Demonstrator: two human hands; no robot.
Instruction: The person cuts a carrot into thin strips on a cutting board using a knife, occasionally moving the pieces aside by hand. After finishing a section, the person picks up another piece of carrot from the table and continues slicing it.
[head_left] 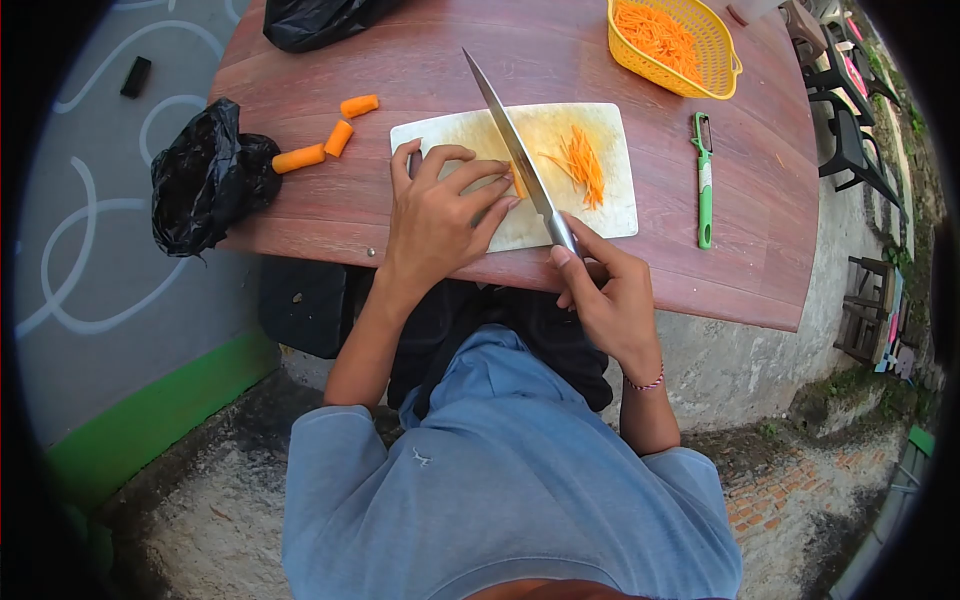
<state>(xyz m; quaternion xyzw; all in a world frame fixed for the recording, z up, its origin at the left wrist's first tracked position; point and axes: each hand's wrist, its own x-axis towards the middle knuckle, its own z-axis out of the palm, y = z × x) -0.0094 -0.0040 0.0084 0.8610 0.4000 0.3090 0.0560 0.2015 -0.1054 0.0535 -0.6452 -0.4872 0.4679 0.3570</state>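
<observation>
My right hand [612,295] grips the handle of a large kitchen knife [515,140], its blade slanting up and left across a white cutting board [440,130]. My left hand [440,212] lies over the board's left half, fingers bent and fingertips pressed on a carrot piece [518,181] beside the blade. Most of that piece is hidden by the fingers and knife. Right of the blade, a small heap of carrot strips [583,170] rests on the board.
Three peeled carrot chunks [299,158] lie left of the board, near a black plastic bag [205,180]. A green peeler [704,190] lies to the right. A yellow basket [690,75] of shredded carrot stands at the back of the wooden table [740,270].
</observation>
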